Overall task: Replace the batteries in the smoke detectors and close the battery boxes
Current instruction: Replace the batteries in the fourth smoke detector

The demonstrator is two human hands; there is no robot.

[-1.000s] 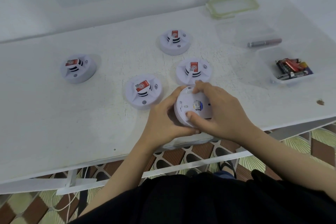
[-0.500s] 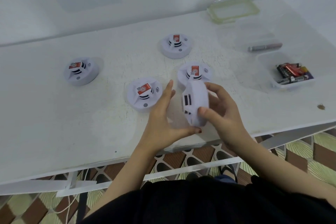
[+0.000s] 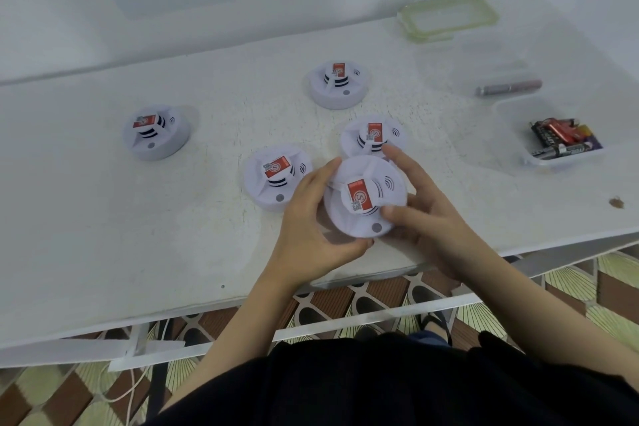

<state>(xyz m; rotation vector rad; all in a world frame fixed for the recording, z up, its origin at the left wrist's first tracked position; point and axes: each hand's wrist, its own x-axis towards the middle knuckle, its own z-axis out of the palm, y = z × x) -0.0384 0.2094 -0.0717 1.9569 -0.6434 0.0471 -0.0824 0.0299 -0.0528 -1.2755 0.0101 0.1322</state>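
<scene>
- While your left hand (image 3: 313,218) and right hand (image 3: 427,214) both wrap the rim of the smoke detector (image 3: 364,197), it sits face up, red label on top, near the front edge of the counter (image 3: 103,218).
- Because the battery box is on the underside, you cannot see whether it is closed; it could be loose and you would not know.
- Setting it down where it is risks bumping the two detectors just beside it, one to the left (image 3: 276,181) and one behind (image 3: 373,137).
- With five look-alike detectors, including those further back (image 3: 337,83) and far left (image 3: 155,131), you may lose track of which are done.
- Fresh batteries (image 3: 562,140) lie in the tray at right, well apart; one loose battery (image 3: 508,88) could roll.
</scene>
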